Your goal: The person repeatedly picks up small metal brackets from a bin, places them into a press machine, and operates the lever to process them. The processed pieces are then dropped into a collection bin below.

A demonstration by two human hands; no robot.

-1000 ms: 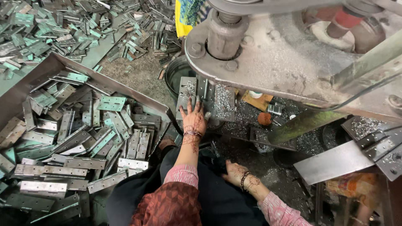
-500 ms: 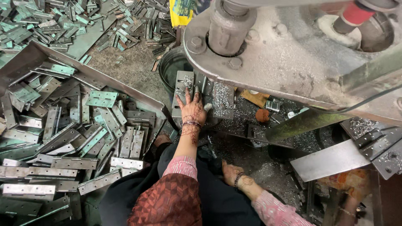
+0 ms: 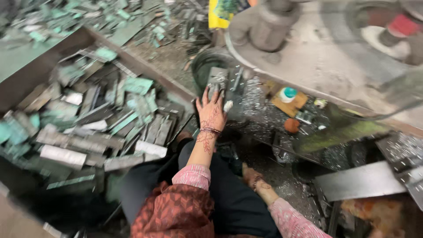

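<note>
My left hand [image 3: 212, 113], patterned with henna and wearing bangles, reaches forward with its fingers spread flat over a small stack of grey metal plates [image 3: 218, 79] beside a dark round bucket [image 3: 203, 66]. Close to my lap, my right hand [image 3: 252, 175] rests low on the dirty floor; its fingers are hidden behind my dark clothing. A big grey press machine [image 3: 317, 57] rises just beyond the stack.
A large metal tray [image 3: 145, 66] on the left holds several grey and green-coated metal strips [image 3: 101, 114]. Under the machine lie metal shavings, a small green-capped bottle [image 3: 288, 94], an orange ball [image 3: 291, 125] and a flat steel sheet [image 3: 359, 181].
The view has swung and blurred slightly. My left hand stays on the plate stack, and my right hand stays low near my lap.
</note>
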